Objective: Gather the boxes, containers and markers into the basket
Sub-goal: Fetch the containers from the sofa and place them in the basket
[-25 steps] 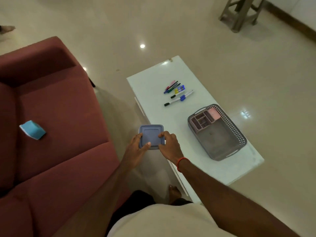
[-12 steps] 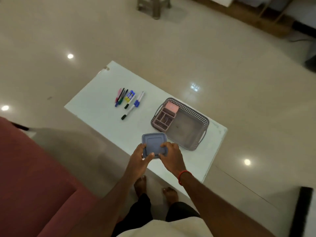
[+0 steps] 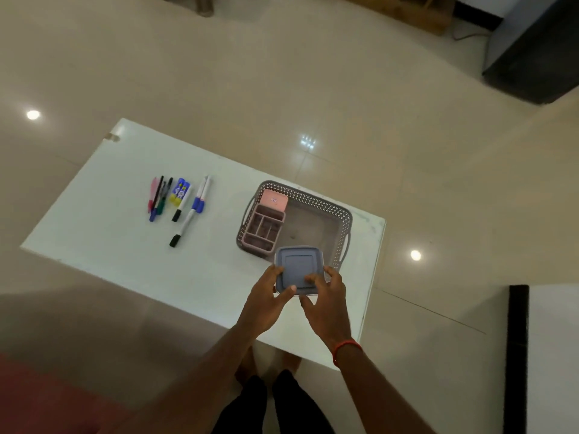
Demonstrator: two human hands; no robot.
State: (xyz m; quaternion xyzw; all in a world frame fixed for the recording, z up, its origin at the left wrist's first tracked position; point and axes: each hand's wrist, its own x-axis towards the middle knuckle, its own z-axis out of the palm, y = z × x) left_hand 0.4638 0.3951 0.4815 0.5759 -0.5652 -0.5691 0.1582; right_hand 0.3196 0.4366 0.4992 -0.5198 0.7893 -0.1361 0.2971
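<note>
Both hands hold a square grey-blue lidded container (image 3: 297,264) over the near rim of the grey perforated basket (image 3: 340,214). My left hand (image 3: 266,292) grips its left side, my right hand (image 3: 326,296) its right side. Inside the basket's left end lie a pink divided organiser box (image 3: 262,231) and a small pink box (image 3: 274,200). Several markers and pens (image 3: 178,205) lie in a row on the white table (image 3: 109,220), left of the basket.
The table's near edge runs just in front of my legs and bare feet (image 3: 247,368). A dark red sofa corner (image 3: 37,399) is at lower left. A dark cabinet (image 3: 532,51) stands at upper right, a dark strip (image 3: 518,355) at right.
I have turned away from the sofa toward the table. The container, held in both hands, has moved right and forward from the table's near edge to the basket's near rim.
</note>
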